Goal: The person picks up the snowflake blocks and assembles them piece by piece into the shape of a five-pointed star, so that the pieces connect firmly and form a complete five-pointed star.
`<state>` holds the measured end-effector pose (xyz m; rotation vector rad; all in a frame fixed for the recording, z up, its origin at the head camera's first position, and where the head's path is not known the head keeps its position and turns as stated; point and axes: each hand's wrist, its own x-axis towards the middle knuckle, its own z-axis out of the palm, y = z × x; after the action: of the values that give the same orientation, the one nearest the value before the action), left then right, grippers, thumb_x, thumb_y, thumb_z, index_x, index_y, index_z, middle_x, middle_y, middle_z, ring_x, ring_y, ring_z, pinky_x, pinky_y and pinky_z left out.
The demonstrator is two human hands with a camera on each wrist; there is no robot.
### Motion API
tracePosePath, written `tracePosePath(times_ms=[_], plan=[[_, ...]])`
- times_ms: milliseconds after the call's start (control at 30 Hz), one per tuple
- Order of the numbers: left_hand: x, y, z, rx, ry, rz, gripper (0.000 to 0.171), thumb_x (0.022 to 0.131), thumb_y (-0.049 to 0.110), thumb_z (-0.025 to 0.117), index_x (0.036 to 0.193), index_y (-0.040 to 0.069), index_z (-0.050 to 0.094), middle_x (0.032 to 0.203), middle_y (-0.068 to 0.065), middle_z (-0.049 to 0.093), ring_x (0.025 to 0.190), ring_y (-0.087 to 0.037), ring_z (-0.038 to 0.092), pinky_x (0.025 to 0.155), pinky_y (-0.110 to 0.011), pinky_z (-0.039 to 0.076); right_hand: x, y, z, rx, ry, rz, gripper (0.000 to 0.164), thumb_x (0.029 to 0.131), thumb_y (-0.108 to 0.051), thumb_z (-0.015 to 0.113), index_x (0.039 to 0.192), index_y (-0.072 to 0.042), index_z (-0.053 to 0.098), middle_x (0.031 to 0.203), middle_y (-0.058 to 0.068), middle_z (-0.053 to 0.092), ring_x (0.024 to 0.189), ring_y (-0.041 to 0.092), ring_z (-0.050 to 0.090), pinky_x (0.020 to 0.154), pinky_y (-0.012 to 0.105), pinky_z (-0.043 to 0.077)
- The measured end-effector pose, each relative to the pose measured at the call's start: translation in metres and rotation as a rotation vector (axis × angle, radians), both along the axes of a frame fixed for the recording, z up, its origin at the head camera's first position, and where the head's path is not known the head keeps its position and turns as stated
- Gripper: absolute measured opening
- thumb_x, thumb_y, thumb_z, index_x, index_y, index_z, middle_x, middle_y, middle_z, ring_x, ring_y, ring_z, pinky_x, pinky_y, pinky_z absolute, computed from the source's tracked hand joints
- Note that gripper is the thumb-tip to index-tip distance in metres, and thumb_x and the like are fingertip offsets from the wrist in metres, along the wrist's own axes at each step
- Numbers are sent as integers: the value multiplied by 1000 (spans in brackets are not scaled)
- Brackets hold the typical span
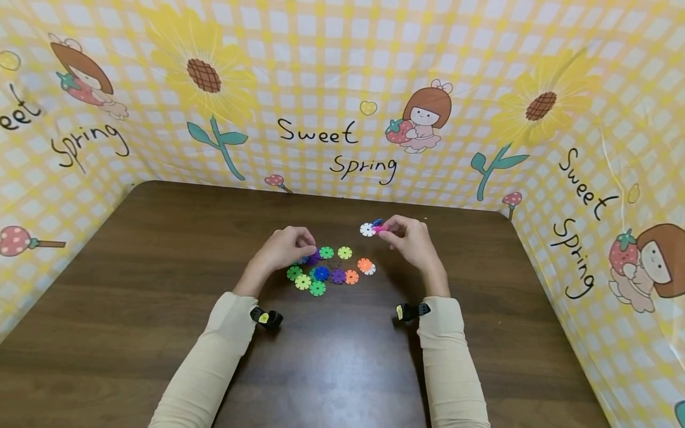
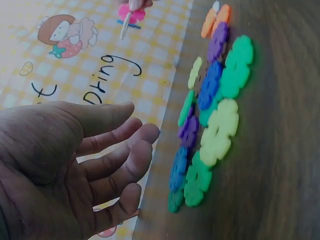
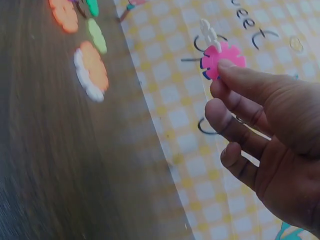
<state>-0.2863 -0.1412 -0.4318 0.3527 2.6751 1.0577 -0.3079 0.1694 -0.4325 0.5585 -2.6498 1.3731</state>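
My right hand (image 1: 412, 239) pinches a pink notched plastic disc (image 3: 231, 56) between thumb and forefinger, raised above the table. A white disc (image 1: 367, 229) sticks out edge-on from the pink one, and a blue disc (image 1: 377, 222) shows behind it; these look joined. My left hand (image 2: 65, 155) hovers by the left side of a group of loose discs, its fingers loosely bent and nothing between them. Nearest to it in the head view is a purple disc (image 1: 314, 258). Green (image 1: 294, 273), yellow (image 1: 302, 282) and blue (image 1: 321, 273) discs lie close by, some overlapping.
An orange disc (image 1: 364, 264) partly covers a white disc (image 1: 373, 269) at the group's right side. Brown discs (image 1: 336, 263) blend into the dark wooden table (image 1: 332, 356). A yellow checked cloth (image 1: 321, 77) stands around the table's back and sides.
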Motion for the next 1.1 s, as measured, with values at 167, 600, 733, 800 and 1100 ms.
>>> tracePosePath(times_ms=[167,600,733,800,1100], plan=[[-2,-7,-4,-75,23,12,17,97,22,68,107,8,68,95,-6,71,84,-21,64,79,-41,51,-1,17,-1,3,-15,-95,12,92,-18,74,92,-7,70,82,11,72,64,34,66,59,29,49],[-5,-20,-11,-240,-27,3,32,94,25,72,119,9,64,103,-10,62,94,-27,57,83,-46,47,-2,45,-15,99,-145,-173,13,96,-19,70,97,-5,69,89,18,72,69,30,67,65,33,48],[-6,-20,-13,-246,-22,-4,36,92,28,75,120,9,63,107,-12,63,99,-29,57,85,-49,47,-1,47,-18,130,-180,-161,11,96,-17,70,97,-6,70,87,16,72,68,28,67,64,33,47],[-6,-20,-14,-248,-21,-8,38,91,28,75,121,8,62,108,-12,63,100,-29,57,85,-49,47,-1,48,-19,139,-192,-149,10,96,-15,70,98,-5,71,87,15,72,66,26,67,63,32,47],[-6,-18,-15,-267,-3,-26,33,91,27,76,115,9,64,107,-12,63,97,-29,57,81,-47,48,0,49,-17,140,-201,-127,9,95,-12,71,99,-3,70,86,15,72,63,23,65,60,30,49]])
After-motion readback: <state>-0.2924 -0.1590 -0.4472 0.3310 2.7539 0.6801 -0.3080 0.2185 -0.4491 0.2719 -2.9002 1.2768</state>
